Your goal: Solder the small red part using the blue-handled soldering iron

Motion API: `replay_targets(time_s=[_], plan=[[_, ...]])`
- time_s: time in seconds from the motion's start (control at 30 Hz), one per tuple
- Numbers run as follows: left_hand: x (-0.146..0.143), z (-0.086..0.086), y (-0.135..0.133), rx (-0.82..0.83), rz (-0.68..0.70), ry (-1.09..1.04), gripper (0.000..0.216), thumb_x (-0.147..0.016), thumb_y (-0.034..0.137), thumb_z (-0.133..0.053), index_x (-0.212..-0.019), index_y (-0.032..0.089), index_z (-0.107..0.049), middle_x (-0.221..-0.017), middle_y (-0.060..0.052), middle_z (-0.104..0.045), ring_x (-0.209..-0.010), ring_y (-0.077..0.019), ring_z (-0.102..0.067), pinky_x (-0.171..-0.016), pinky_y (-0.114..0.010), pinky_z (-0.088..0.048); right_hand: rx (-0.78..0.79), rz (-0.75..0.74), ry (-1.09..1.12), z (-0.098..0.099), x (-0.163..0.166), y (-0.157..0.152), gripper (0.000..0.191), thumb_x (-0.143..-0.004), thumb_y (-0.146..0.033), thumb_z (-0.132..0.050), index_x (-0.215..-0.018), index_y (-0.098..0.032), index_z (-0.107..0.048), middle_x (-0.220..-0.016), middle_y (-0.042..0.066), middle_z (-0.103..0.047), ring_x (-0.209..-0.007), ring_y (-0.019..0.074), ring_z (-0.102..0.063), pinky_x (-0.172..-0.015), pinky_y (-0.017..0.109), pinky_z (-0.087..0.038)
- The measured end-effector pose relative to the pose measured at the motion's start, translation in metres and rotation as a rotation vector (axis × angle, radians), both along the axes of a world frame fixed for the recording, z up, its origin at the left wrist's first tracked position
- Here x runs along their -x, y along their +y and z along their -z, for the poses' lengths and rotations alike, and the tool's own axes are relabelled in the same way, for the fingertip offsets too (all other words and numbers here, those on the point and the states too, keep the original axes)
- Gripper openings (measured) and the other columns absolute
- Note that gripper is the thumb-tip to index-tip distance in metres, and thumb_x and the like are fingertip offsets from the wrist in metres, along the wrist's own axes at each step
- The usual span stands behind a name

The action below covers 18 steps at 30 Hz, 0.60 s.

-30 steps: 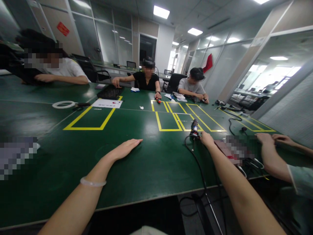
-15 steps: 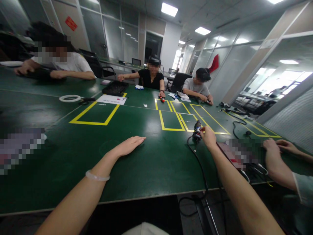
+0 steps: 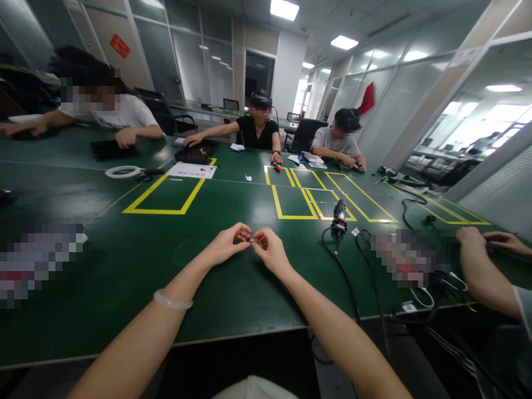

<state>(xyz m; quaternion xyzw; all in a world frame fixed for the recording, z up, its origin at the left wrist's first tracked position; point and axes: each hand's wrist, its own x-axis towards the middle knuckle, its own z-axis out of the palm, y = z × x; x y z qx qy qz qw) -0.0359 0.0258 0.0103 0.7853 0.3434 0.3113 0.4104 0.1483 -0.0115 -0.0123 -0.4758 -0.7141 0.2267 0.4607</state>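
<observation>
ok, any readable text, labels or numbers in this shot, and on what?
Nothing reads clearly enough to quote.
Print on the white sheet lying on the green table: too small.
The red sign on the far wall: blurred.
The white tag by the cables: too small.
The corded tool: no legible label.
The small part pinched between left hand and right hand: no marking visible.

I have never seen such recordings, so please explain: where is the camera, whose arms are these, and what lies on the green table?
No machine. One camera, worn on a person's head, looks forward and down, so both bare arms are that person's own. The left hand and right hand meet over the green table, their fingertips pinching a small object, too small to identify. A corded tool lies to the right, on the edge of yellow tape rectangles. Other people sit around.
</observation>
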Motion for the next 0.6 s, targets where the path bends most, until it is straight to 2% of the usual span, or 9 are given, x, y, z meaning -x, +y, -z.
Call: replay_targets(time_s=[0.1, 0.3, 0.47, 0.6], plan=[[-0.002, -0.003, -0.002, -0.034, 0.016, 0.022, 0.027, -0.083, 0.037, -0.058, -0.103, 0.019, -0.058, -0.101, -0.004, -0.067, -0.094, -0.0201, -0.064, -0.088, -0.034, -0.050, 0.015, 0.005, 0.035, 0.009, 0.000, 0.001, 0.014, -0.082, -0.026, -0.057, -0.093, -0.017, -0.059, -0.089, 0.001, -0.061, -0.067, 0.0106, -0.054, -0.064, 0.024, -0.045], [-0.004, -0.005, -0.005, -0.074, 0.013, 0.081, 0.029, -0.087, 0.043, -0.054, -0.101, 0.019, -0.061, -0.098, -0.004, -0.068, -0.093, -0.0208, -0.064, -0.085, -0.032, -0.049, 0.121, -0.073, 0.153, 0.011, -0.009, 0.000, 0.025, -0.078, -0.030, -0.062, -0.099, -0.017, -0.059, -0.087, 0.000, -0.063, -0.067, 0.0104, -0.054, -0.061, 0.023, -0.046], [-0.004, 0.001, -0.002, -0.063, 0.008, 0.075, 0.029, -0.087, 0.041, -0.056, -0.105, 0.019, -0.059, -0.097, -0.004, -0.068, -0.090, -0.0198, -0.064, -0.083, -0.032, -0.050, 0.359, -0.194, 0.433, 0.020, -0.010, 0.006, 0.031, -0.078, -0.044, -0.064, -0.091, -0.017, -0.059, -0.073, 0.000, -0.063, -0.057, 0.0104, -0.055, -0.047, 0.021, -0.042], [-0.004, 0.005, 0.000, -0.078, 0.049, 0.040, 0.030, -0.085, 0.035, -0.059, -0.110, 0.019, -0.058, -0.097, -0.004, -0.067, -0.089, -0.0181, -0.064, -0.084, -0.031, -0.050, 0.457, -0.258, 0.601, 0.023, -0.013, 0.010, 0.038, -0.077, -0.051, -0.066, -0.090, -0.016, -0.060, -0.072, 0.002, -0.066, -0.056, 0.0101, -0.057, -0.047, 0.021, -0.043]])
